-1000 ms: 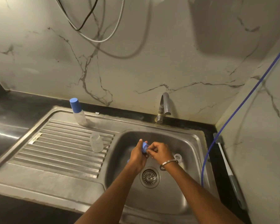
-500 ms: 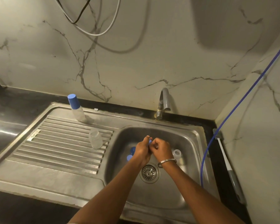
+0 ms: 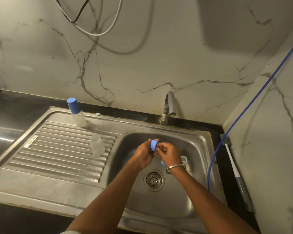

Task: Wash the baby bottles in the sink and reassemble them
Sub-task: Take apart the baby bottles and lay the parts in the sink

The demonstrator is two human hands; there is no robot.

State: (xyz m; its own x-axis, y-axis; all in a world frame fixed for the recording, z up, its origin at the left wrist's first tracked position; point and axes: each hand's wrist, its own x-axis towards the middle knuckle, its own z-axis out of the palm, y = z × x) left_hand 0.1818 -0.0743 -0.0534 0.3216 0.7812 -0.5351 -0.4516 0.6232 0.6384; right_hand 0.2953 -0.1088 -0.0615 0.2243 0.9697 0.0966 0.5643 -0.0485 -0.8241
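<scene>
Since a moment ago I've turned the blue bottle ring (image 3: pixel 154 145) up into plain sight, at frame centre over the sink (image 3: pixel 200 141). My left hand (image 3: pixel 145 153) grips it; my right hand (image 3: pixel 167 152) pinches at its rim. The capped bottle (image 3: pixel 76 112) and the clear bottle (image 3: pixel 97 146) stand on the drainboard, left of centre.

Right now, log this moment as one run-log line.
stage: reassembly | left hand: holds blue plastic bottle ring | right hand: pinches at ring | place: over steel sink basin
</scene>
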